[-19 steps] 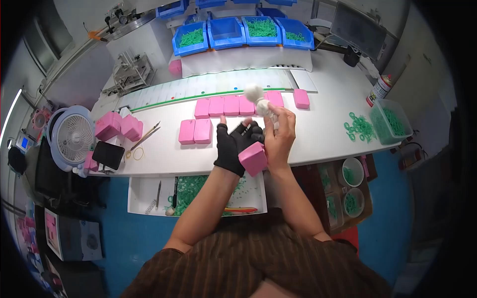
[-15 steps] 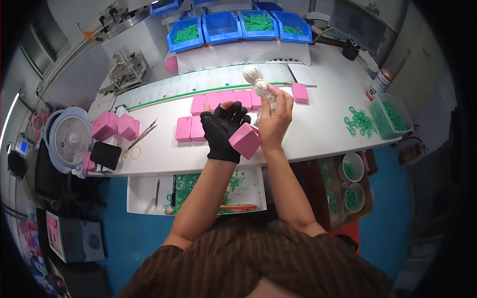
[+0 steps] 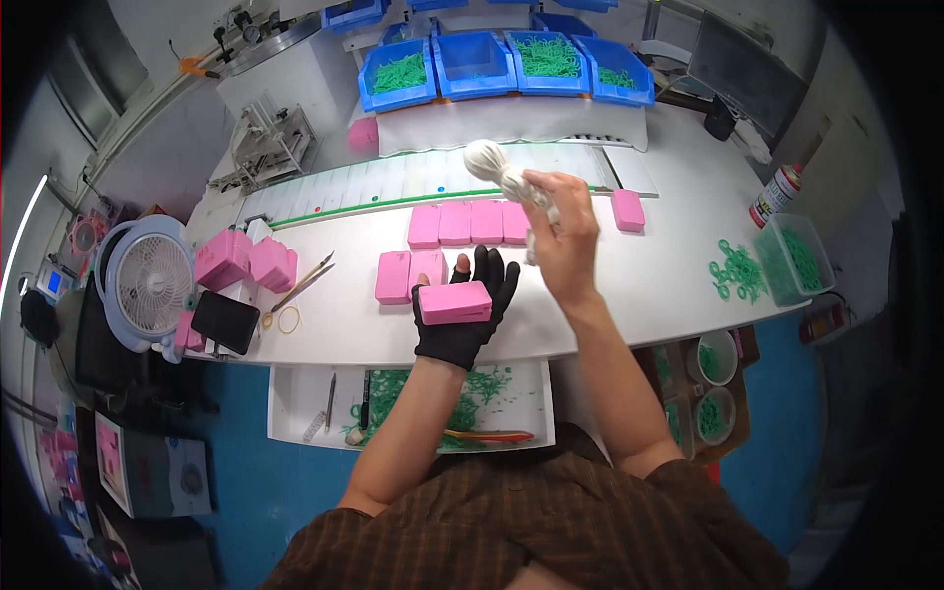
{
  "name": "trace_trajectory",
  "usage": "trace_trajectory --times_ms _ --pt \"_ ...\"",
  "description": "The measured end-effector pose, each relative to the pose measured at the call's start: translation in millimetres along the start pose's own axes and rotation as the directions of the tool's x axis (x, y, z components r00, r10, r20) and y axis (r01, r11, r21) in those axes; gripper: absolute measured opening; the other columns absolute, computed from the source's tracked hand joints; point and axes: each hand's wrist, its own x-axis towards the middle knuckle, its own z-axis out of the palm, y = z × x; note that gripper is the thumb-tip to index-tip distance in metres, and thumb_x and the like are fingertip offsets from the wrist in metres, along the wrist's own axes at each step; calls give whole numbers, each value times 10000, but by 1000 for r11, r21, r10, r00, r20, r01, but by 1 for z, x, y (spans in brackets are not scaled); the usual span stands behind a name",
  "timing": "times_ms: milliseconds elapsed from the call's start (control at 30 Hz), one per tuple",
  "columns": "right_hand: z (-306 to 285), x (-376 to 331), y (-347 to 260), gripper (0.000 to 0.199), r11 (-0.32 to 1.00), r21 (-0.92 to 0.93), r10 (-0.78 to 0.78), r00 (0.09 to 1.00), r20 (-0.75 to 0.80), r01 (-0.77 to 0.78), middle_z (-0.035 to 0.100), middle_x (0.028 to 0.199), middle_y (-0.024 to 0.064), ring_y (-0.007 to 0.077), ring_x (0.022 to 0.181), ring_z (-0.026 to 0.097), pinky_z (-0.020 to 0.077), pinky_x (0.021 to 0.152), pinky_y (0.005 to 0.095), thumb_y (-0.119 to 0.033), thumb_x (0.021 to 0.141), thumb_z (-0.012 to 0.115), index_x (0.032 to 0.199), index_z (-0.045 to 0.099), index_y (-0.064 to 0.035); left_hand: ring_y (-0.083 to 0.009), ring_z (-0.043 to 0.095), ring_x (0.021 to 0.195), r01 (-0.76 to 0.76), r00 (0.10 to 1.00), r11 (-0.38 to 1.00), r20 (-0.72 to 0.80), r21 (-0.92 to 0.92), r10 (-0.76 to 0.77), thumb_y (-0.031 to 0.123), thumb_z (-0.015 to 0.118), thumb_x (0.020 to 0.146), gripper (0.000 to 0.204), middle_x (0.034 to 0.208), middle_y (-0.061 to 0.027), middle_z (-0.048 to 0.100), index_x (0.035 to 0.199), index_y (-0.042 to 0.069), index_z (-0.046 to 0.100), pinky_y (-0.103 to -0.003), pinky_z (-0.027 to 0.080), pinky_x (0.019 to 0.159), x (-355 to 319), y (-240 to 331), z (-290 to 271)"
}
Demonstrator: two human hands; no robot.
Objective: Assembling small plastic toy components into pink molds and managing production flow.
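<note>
Bins (image 3: 560,88): three hold green pieces (image 3: 548,57)
Tub (image 3: 777,258): green pieces
Drawer (image 3: 289,401): green pieces
Left hand (image 3: 456,337): spread, pink block (image 3: 455,303) on palm
Right hand (image 3: 568,241): gripping white bundle (image 3: 489,162)

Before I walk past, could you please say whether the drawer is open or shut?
Open: the drawer juts out below the table, green pieces showing inside.
</note>
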Motion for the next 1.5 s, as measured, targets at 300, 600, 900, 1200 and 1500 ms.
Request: trace_trajectory --times_ms 300,600,900,1200,1500 --pt "-125 -47 29 296 954 -289 74 868 491 82 579 1016 133 279 903 584 478 766 357 4 762 645 1053 609 -35 -147 392 600 233 927 972 304 -12 -219 612 347 905 578 649 -14 398 798 65 501 -280 349 547 8 12 -4" --pt "-65 -40 -69 441 968 -59 228 754 616 -244 606 938 139 263 803 606 499 676 367 -335 834 684 1093 553 -4 -79 368 546 -677 653 -246 721 693 233 412 335 1012 428 622 14 388 800 65 469 -251 305 512 -1 -26 24" --pt "-55 -84 -36 267 686 382 475 779 410 -620 640 919 138 168 809 633 526 743 295 -133 896 625 1082 534 36 -134 575 905 -529 809 -265 573 806 130 304 640 895 414 984 -60 588 1134 -11 518 -265 469 815 -51 -19 25" --pt "-61 -70 -49 292 940 154 213 878 429 -304 600 1044 121 275 933 604 496 810 380 -70 832 648 1105 556 -17 -169 562 708 -604 612 -674 789 424 -51 187 747 756 285 791 -66 561 950 13 629 -289 458 654 -54 -14 20" --pt "-59 -77 -52 273 951 177 146 874 463 -252 569 941 143 260 867 629 572 719 325 71 779 639 1024 531 14 -188 605 789 -605 693 -493 719 625 60 163 765 742 332 890 -86 613 1003 14 624 -295 497 723 -65 -21 13"
